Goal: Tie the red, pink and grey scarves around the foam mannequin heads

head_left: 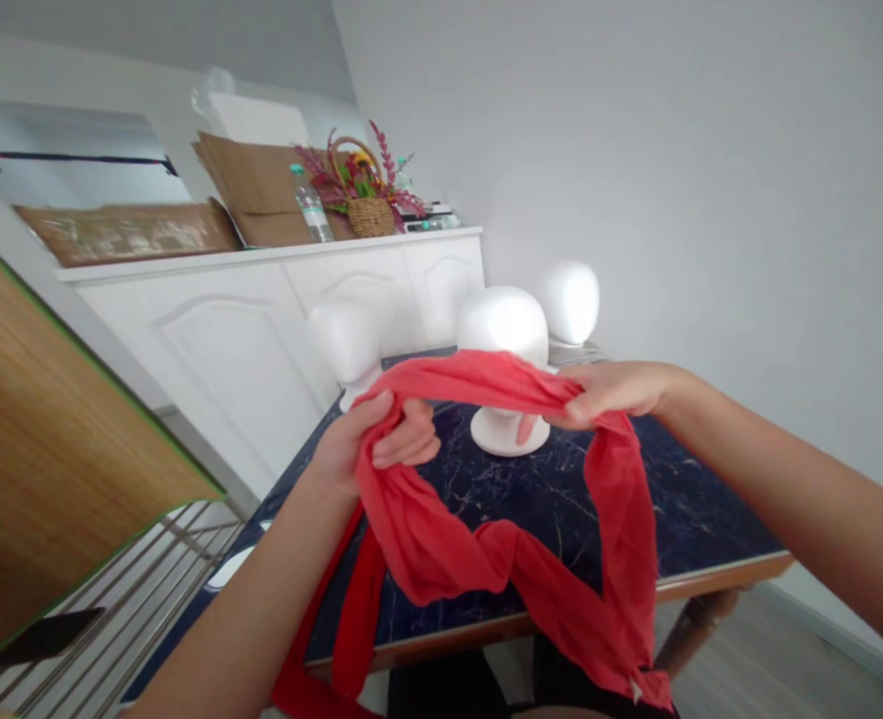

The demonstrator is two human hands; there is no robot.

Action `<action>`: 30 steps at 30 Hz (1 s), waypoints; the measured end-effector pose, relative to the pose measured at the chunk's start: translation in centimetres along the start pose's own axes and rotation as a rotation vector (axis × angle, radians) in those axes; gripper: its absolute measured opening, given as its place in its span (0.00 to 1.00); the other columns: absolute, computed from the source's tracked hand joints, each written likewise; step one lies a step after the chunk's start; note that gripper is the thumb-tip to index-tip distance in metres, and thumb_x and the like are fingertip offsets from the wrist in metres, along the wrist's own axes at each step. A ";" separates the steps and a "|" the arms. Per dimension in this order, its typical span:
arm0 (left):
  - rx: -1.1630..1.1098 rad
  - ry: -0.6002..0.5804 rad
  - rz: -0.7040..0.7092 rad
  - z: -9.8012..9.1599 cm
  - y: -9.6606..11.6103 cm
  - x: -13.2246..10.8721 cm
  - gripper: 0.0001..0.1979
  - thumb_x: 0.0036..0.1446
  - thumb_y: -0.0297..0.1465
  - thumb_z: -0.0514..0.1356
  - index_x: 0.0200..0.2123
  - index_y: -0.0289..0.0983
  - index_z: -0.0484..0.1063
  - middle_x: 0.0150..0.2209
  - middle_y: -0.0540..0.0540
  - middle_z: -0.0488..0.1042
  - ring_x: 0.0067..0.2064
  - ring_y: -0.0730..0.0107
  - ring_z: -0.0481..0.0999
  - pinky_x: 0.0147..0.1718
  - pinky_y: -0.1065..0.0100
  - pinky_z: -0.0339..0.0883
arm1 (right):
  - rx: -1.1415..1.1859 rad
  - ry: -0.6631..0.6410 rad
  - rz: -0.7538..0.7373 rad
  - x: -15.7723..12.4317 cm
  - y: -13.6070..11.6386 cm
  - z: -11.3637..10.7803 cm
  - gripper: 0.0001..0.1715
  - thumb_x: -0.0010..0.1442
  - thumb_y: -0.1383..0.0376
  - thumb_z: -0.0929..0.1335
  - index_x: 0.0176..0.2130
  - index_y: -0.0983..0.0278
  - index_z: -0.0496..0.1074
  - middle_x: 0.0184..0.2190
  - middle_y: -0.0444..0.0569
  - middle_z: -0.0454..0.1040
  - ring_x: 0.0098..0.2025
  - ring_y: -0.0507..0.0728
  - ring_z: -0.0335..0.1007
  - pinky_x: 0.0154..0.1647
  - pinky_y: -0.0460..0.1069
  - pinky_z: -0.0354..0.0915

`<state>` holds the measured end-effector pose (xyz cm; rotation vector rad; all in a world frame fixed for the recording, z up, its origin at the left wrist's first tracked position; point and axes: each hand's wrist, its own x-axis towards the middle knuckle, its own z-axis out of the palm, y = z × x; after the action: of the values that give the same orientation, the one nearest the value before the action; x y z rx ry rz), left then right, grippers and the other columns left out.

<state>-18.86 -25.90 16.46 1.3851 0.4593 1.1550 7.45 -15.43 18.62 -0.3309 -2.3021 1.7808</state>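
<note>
A long red scarf is stretched in front of me. My left hand is closed around it, and my right hand grips it further along. Between them runs a taut bunched length, while a loose loop hangs below, over the table's near edge. Darker red strips dangle below my left wrist; whether they join the scarf I cannot tell. Just behind the taut part stands a white foam mannequin head on a round base, partly covered by the scarf from my view.
The dark blue marbled table has a wooden edge. A second white head stands left, a third behind right. White cabinets carry cardboard, a bottle and a flower basket. A wooden board is at left.
</note>
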 end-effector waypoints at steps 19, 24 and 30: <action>0.511 0.089 -0.301 1.8 7.8 8.4 0.07 0.58 0.28 0.61 0.27 0.36 0.70 0.15 0.55 0.55 0.13 0.83 0.55 0.13 0.78 0.48 | 0.397 -0.214 0.021 4.4 6.6 10.0 0.26 0.37 0.66 0.81 0.39 0.63 0.77 0.36 0.43 0.77 0.39 0.53 0.73 0.42 0.45 0.70; 0.607 0.248 -0.134 1.9 9.6 11.0 0.05 0.60 0.26 0.57 0.35 0.34 0.73 0.20 0.52 0.61 0.20 0.72 0.70 0.20 0.72 0.60 | 0.819 -0.202 -0.043 6.4 7.6 13.4 0.23 0.37 0.61 0.80 0.30 0.65 0.70 0.33 0.45 0.77 0.33 0.53 0.75 0.41 0.48 0.71; 0.629 0.164 -0.157 -3.3 16.1 11.5 0.08 0.54 0.31 0.67 0.29 0.41 0.70 0.14 0.55 0.53 0.15 0.81 0.49 0.13 0.72 0.37 | 0.757 -0.451 -0.088 2.7 6.4 8.8 0.17 0.55 0.62 0.73 0.33 0.61 0.59 0.10 0.30 0.60 0.08 0.44 0.48 0.19 0.42 0.65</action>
<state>-22.45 -17.98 34.59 1.7504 1.0985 1.0384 2.55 -21.19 10.30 0.3240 -1.6185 2.6918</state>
